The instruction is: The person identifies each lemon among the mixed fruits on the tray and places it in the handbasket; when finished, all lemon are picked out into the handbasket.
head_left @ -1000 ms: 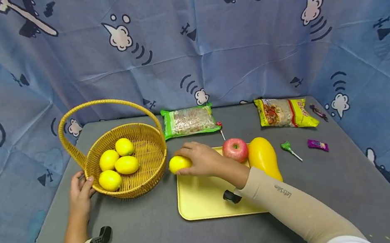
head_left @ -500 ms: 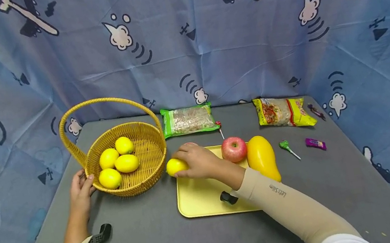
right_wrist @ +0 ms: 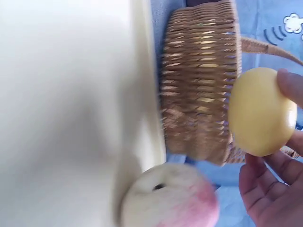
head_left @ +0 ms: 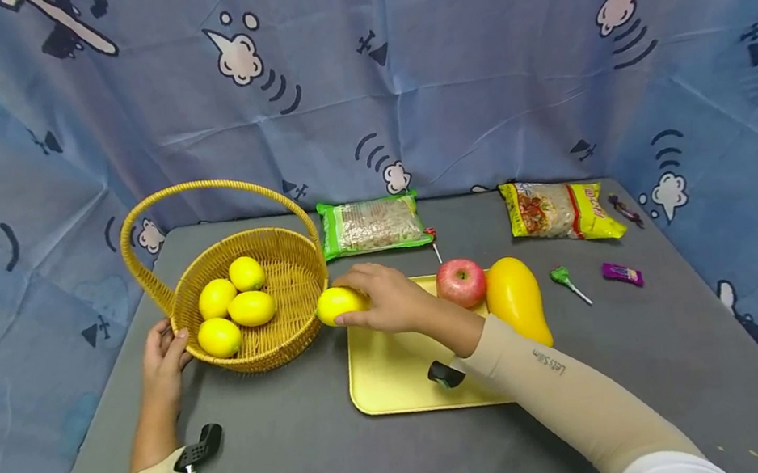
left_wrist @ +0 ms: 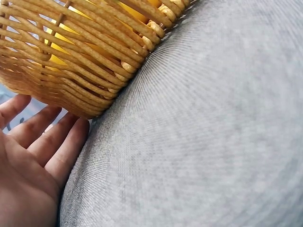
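A yellow wicker basket (head_left: 272, 359) with a tall hoop handle stands at the left, holding several lemons (head_left: 252, 309). At its left side, my left hand (head_left: 164, 362) touches the outer wall. The left wrist view shows nearly straight fingers (left_wrist: 59, 151) with their tips against the lower weave. Another lemon (head_left: 341, 305) is gripped between the thumb and fingers of my right hand (head_left: 388, 298), beside the basket's right rim, above the tray's left edge. In the right wrist view, the held lemon (right_wrist: 260, 113) appears in front of the rim, apart from the lemons inside.
Under my right arm lies a yellow tray (head_left: 394, 385) with an apple (head_left: 461, 283) and a yellow mango-like fruit (head_left: 515, 302). Behind are two food packets, one green-edged (head_left: 373, 225), one yellow (head_left: 559, 211). Lollipops (head_left: 562, 278) and a purple-wrapped sweet (head_left: 621, 274) lie around.
My right hand has carried the lemon slightly left and up, closer to the basket's rim. The left hand stays at the basket's side. The head view has shifted a little.
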Tool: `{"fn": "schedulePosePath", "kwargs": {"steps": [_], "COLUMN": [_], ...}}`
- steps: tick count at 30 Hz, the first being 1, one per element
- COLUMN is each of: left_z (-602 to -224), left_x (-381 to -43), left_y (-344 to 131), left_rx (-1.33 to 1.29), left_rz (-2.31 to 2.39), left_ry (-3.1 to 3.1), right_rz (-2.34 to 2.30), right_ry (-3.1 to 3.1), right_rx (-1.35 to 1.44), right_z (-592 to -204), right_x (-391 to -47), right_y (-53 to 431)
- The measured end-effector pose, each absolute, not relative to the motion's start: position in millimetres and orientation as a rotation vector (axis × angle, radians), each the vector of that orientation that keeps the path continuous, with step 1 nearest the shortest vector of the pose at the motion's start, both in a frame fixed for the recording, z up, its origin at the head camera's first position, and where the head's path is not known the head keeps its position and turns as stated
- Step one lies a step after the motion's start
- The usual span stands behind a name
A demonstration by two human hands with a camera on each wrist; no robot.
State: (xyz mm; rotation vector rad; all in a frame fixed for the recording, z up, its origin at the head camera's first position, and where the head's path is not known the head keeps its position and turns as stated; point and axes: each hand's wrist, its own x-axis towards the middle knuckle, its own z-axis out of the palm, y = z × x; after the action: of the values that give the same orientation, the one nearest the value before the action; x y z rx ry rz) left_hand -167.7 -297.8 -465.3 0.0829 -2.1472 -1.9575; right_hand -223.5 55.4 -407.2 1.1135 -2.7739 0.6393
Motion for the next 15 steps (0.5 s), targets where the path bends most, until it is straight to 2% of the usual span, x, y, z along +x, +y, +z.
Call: {"fn": "schedulePosePath", "kwargs": {"steps": [6, 15], "left_z": [-463, -464], "left_x": [-171, -168], "left_y": [-297, -297], "left_rx": [0.059, 0.084], "left_rz": [-1.975, -1.996], "left_ry": [-2.130, -2.104], "right_rz": [0.759, 0.713], "right_ry": [-2.746, -2.781], "right_rx": [1.175, 1.267], "right_z": [-393, -398], "right_x": [-224, -222], "right_y": [31, -13]}}
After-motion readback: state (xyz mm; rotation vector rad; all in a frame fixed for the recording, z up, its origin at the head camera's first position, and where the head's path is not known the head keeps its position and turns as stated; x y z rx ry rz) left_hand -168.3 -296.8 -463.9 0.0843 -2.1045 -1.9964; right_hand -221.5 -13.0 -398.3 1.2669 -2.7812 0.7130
